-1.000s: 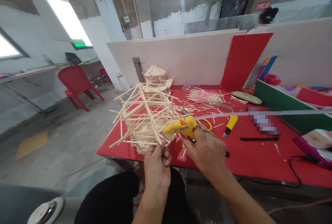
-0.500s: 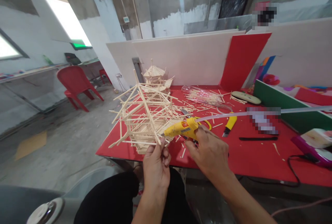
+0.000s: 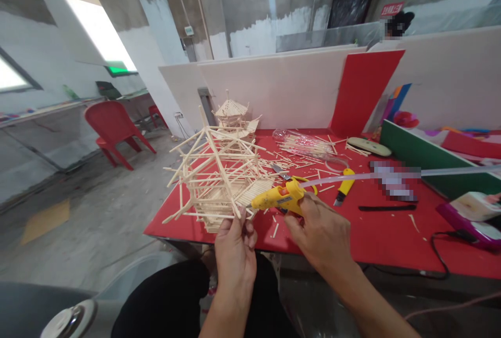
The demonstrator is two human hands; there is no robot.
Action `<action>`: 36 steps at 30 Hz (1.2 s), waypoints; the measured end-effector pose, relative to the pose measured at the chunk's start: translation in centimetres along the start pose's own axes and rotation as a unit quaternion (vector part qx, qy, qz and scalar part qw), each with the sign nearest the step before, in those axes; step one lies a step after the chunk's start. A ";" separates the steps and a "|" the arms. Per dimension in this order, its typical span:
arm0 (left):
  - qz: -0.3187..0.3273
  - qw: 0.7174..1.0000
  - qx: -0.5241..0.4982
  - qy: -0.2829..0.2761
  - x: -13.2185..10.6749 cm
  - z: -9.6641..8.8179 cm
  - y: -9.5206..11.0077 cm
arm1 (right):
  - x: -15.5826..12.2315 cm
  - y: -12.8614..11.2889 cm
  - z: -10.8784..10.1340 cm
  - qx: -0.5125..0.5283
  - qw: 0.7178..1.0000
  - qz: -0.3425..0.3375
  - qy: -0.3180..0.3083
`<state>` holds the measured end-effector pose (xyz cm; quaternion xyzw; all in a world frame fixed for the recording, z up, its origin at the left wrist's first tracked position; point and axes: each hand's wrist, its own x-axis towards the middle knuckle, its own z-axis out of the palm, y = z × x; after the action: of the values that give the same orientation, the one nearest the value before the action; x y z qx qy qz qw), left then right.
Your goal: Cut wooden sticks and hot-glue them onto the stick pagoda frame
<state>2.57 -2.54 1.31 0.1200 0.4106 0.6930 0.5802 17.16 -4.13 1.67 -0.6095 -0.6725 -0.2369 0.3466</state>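
Note:
A model tower built of thin wooden sticks (image 3: 217,171) stands at the near left corner of the red table (image 3: 376,239). My left hand (image 3: 235,246) is closed in a pinch on a small wooden stick at the model's front lower edge. My right hand (image 3: 319,233) grips a yellow hot glue gun (image 3: 279,197). Its nozzle points left at the pinched stick, just beside my left fingertips. A long clear glue stick (image 3: 391,173) juts from the gun's back toward the right.
Loose sticks (image 3: 309,147), yellow-handled scissors (image 3: 295,177), a yellow utility knife (image 3: 344,184) and a black cable (image 3: 438,260) lie on the table. White and red boards (image 3: 364,90) stand behind it. A red chair (image 3: 111,129) stands at left. A person sits beyond the boards.
The glue gun has shifted slightly right and its nozzle has tipped down toward the stick in my left hand. My left hand stays at the model's lower edge.

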 end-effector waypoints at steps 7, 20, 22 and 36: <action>0.001 1.000 0.007 0.009 -0.1 0.3 0.0 | -0.3 0.5 -0.3 -0.006 1.000 0.003 -0.004; 0.007 1.000 -0.001 0.021 -0.1 0.5 0.0 | -1.3 1.4 -0.5 -0.032 0.999 0.001 0.011; 0.007 1.000 -0.001 0.024 -0.1 0.5 0.0 | -1.5 1.5 -0.4 -0.034 0.999 0.003 0.006; 0.004 1.000 0.010 0.023 -0.3 0.7 0.2 | -2.0 1.7 -0.3 -0.038 0.999 0.024 -0.001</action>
<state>2.99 -2.50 1.96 0.1114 0.4302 0.6940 0.5665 18.88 -5.42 0.19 -0.6383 -0.6485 -0.2536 0.3283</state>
